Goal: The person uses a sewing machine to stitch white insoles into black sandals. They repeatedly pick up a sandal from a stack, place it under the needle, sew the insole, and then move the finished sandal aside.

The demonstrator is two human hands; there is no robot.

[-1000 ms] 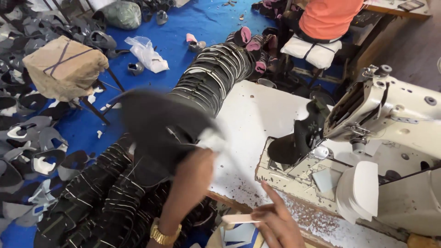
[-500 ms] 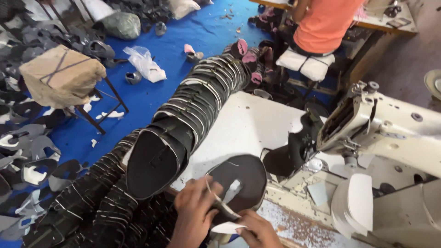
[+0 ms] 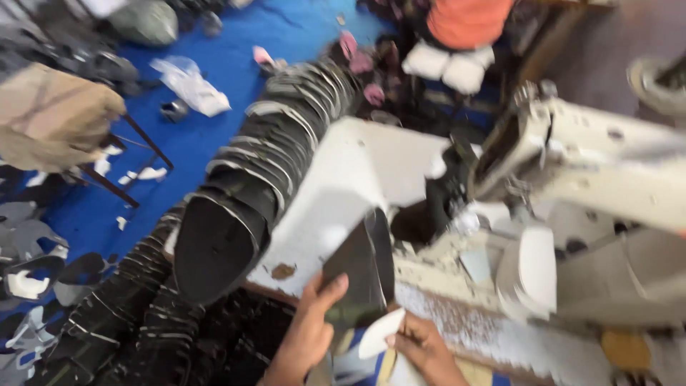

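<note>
At lower centre my left hand (image 3: 309,330) grips a dark shoe piece (image 3: 361,268) upright at the table edge (image 3: 343,186), my right hand (image 3: 421,347) pinches a white insert (image 3: 381,333) beside it, not yet joined, long stacks (image 3: 236,193) left waiting, I judge.

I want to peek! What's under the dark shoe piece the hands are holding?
Under the dark piece lie the white table edge and a small white piece pinched by the right hand. The left hand hides its lower left side.

Two hands, one sewing machine (image 3: 593,186), one white table (image 3: 350,193), one stool (image 3: 53,118).
</note>
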